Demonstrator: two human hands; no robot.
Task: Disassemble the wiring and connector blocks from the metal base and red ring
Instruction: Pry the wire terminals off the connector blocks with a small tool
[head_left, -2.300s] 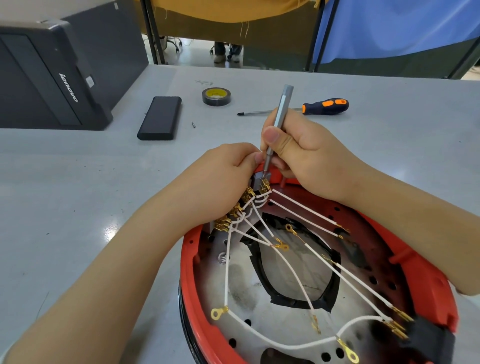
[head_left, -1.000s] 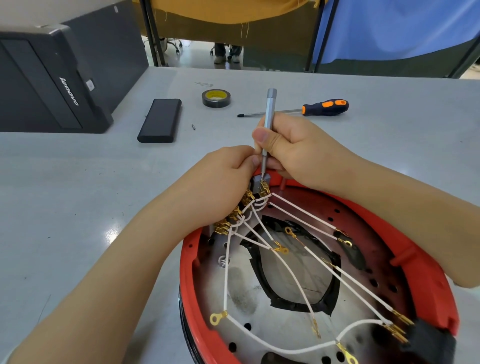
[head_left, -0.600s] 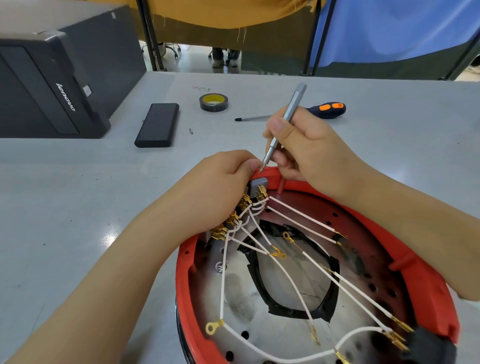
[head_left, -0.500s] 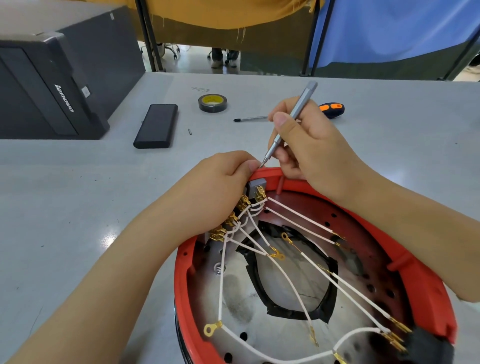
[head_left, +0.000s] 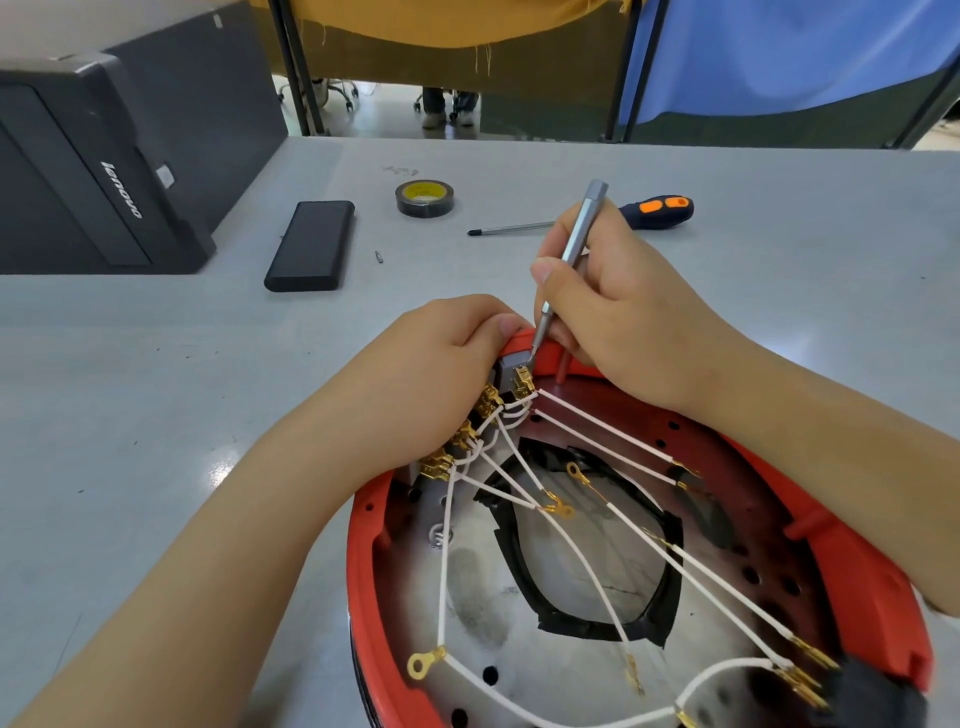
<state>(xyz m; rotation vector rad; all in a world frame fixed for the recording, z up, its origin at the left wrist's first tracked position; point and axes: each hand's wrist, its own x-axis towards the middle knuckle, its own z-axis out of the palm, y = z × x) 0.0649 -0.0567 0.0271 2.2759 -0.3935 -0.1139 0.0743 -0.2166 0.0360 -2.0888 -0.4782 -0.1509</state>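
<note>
A red ring (head_left: 878, 597) surrounds a metal base (head_left: 566, 680) with a black-taped opening. White wires (head_left: 613, 436) with gold terminals fan out from a grey connector block (head_left: 508, 364) at the ring's far rim. My left hand (head_left: 431, 374) grips that block from the left, fingers curled over its row of gold terminals. My right hand (head_left: 618, 317) holds a slim grey screwdriver (head_left: 569, 260) like a pen, its tip down on the top terminal of the block. A second, black connector block (head_left: 872, 696) sits at the ring's near right.
On the grey table lie an orange-and-black screwdriver (head_left: 654, 213), a roll of black tape (head_left: 425, 198), a flat black case (head_left: 311, 244) and a tiny loose bit (head_left: 378, 256). A black computer tower (head_left: 88, 171) lies at the far left.
My right hand lifted the grey screwdriver off the block and tilted it, then brought its tip back down onto the top terminal. My left hand stayed on the block.
</note>
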